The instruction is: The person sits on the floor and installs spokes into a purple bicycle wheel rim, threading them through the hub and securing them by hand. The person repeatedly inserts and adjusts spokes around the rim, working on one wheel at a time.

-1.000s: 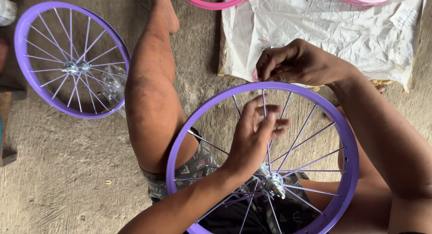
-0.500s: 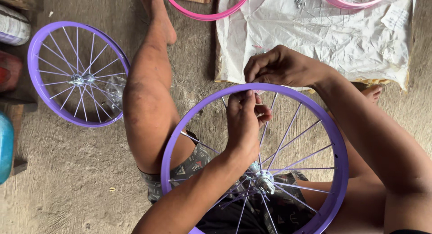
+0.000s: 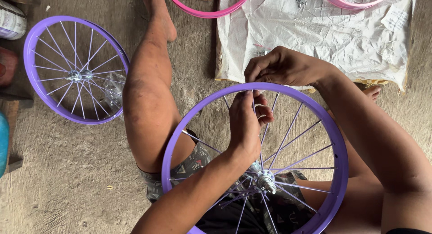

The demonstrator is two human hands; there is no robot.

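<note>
While your left hand (image 3: 245, 123) reaches up inside the purple wheel rim (image 3: 335, 139), its fingers (image 3: 263, 112) are curled around a thin spoke (image 3: 257, 135) just under the top of the rim; your right hand (image 3: 281, 66) is pinched tight against the rim's outer edge from above, though what it pinches is hidden. The wheel stands across your lap, its silver hub (image 3: 265, 181) low and its bottom cut off by the frame. Beyond it lies a crumpled white wrapping sheet (image 3: 324, 31) on the concrete floor (image 3: 58, 171), with two pink rims (image 3: 211, 11) partly out of view. A second purple wheel (image 3: 74, 72) lies flat beside your left leg (image 3: 148, 94).
</note>
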